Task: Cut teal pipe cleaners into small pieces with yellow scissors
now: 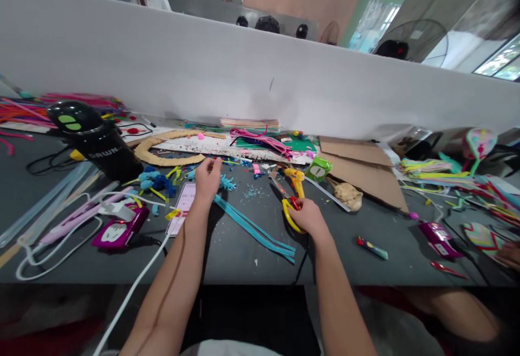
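Head view, two hands [208, 180] [307, 216], one scissors [286, 216]

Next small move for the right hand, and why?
Probably ease the scissors back, away from the yellow glue gun. The right hand is at their handles, and the blades lie close beside the gun, so pulling back first should lower the chance of a knock.
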The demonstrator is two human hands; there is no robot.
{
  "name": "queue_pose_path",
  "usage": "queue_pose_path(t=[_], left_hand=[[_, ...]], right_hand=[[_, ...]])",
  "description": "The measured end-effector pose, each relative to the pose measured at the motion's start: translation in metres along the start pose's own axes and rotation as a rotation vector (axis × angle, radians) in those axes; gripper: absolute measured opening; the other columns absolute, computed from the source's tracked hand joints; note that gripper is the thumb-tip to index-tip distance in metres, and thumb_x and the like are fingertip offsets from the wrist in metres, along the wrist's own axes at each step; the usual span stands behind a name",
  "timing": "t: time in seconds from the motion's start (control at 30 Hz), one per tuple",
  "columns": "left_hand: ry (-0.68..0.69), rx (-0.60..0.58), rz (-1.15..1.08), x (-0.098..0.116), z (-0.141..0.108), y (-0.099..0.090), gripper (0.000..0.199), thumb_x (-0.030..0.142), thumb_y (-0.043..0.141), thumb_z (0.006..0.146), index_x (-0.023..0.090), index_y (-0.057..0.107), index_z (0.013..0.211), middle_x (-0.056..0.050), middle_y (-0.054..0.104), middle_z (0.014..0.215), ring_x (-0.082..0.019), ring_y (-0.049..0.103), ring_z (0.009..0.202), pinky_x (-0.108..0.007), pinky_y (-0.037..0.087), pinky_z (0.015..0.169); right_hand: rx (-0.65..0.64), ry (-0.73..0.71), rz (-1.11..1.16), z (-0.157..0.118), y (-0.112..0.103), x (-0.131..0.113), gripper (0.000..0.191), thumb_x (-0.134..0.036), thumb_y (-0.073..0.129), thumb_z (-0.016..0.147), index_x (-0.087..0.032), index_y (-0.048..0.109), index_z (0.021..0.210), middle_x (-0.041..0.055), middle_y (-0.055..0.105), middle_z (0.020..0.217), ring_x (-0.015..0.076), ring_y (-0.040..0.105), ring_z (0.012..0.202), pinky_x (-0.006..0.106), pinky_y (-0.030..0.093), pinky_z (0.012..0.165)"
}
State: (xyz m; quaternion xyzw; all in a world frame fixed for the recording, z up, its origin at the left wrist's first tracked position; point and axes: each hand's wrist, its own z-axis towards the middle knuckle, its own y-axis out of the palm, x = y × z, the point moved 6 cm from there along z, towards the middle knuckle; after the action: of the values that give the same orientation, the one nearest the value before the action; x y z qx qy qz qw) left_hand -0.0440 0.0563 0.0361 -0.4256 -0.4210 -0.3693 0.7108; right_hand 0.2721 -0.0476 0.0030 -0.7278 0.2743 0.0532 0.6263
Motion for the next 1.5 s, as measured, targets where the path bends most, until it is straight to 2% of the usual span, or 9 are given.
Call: queue_pose_path(t=[0.43,0.57,0.73,0.8,0.9,1.07,1.23,1.4,1.5], left_hand=[[0.312,-0.351,0.220,0.045,-0.040,0.052,0.016,0.030,0.049,0.092,0.019,0.058,0.087,-0.003,0.059,0.085,-0.016,0.055,0.080,-0.028,0.042,0.074],[0.318,-0.458,0.183,0.049,-0.049,0.061,0.013,0.027,0.050,0.092,0.018,0.059,0.089,-0.005,0.060,0.090,-0.018,0.056,0.087,-0.031,0.044,0.080],[0.349,-0.628,-0.175,0.081,-0.069,0.057,0.016,0.028,0.051,0.094,0.017,0.063,0.097,-0.008,0.065,0.103,-0.019,0.059,0.099,-0.032,0.045,0.091],[0.357,-0.819,-0.297,0.097,-0.083,0.059,0.020,0.030,0.053,0.093,0.017,0.066,0.101,-0.009,0.067,0.104,-0.020,0.061,0.100,-0.033,0.045,0.092],[0.287,-0.977,-0.556,0.113,-0.097,0.058,0.032,0.039,0.049,0.095,0.016,0.067,0.108,-0.011,0.068,0.108,-0.023,0.062,0.103,-0.035,0.046,0.093],[0.056,-0.698,-0.786,0.100,-0.083,0.053,0.038,0.042,0.046,0.096,0.016,0.065,0.117,-0.012,0.066,0.119,-0.024,0.060,0.109,-0.034,0.045,0.095],[-0.077,-0.593,-0.729,0.079,-0.082,0.048,0.033,0.037,0.054,0.092,0.016,0.065,0.116,-0.011,0.065,0.118,-0.022,0.059,0.107,-0.032,0.046,0.092],[-0.161,-0.511,-0.784,0.066,-0.101,0.040,0.033,0.040,0.049,0.095,0.017,0.067,0.109,-0.009,0.067,0.114,-0.020,0.061,0.102,-0.031,0.047,0.089],[-0.179,-0.347,-0.638,0.051,-0.112,0.021,0.029,0.039,0.054,0.092,0.018,0.068,0.106,-0.008,0.068,0.112,-0.019,0.061,0.099,-0.030,0.047,0.086]], right_hand=[[-0.199,-0.344,0.120,-0.050,-0.017,-0.019,0.038,-0.048,0.051,0.091,-0.020,0.064,0.114,0.0074,0.070,0.087,0.0228,0.066,0.078,0.029,0.046,0.067],[-0.100,-0.488,0.099,-0.063,-0.035,-0.038,0.047,-0.044,0.053,0.092,-0.018,0.056,0.131,0.0146,0.062,0.128,0.0282,0.058,0.117,0.038,0.045,0.095],[-0.088,-0.844,-0.011,-0.078,-0.013,-0.099,0.010,-0.030,0.064,0.079,-0.021,0.064,0.084,0.0072,0.066,0.090,0.0246,0.060,0.089,0.040,0.045,0.083],[0.042,-0.992,0.157,-0.083,-0.004,-0.119,0.013,-0.025,0.060,0.078,-0.022,0.055,0.067,0.0017,0.059,0.069,0.0186,0.056,0.071,0.033,0.044,0.071],[0.528,-1.026,0.548,-0.089,-0.012,-0.122,0.013,-0.023,0.060,0.073,-0.022,0.048,0.071,0.0013,0.052,0.071,0.0188,0.053,0.071,0.032,0.043,0.067],[1.139,-0.397,0.712,-0.080,-0.044,-0.087,0.012,-0.029,0.055,0.082,-0.023,0.044,0.084,0.0046,0.048,0.087,0.0213,0.050,0.083,0.038,0.043,0.076],[-0.117,-0.579,0.503,-0.041,-0.009,-0.119,0.035,-0.048,0.062,0.079,-0.022,0.046,0.061,-0.0027,0.047,0.054,0.0117,0.042,0.051,0.026,0.034,0.051],[0.269,-0.613,0.819,-0.052,-0.004,-0.137,0.042,-0.053,0.028,0.097,-0.024,0.038,0.068,-0.0018,0.042,0.064,0.0134,0.044,0.058,0.027,0.041,0.057],[0.876,-0.569,0.793,-0.075,-0.016,-0.123,0.024,-0.039,0.054,0.090,-0.023,0.044,0.075,0.0011,0.048,0.076,0.0169,0.051,0.074,0.033,0.045,0.073]])
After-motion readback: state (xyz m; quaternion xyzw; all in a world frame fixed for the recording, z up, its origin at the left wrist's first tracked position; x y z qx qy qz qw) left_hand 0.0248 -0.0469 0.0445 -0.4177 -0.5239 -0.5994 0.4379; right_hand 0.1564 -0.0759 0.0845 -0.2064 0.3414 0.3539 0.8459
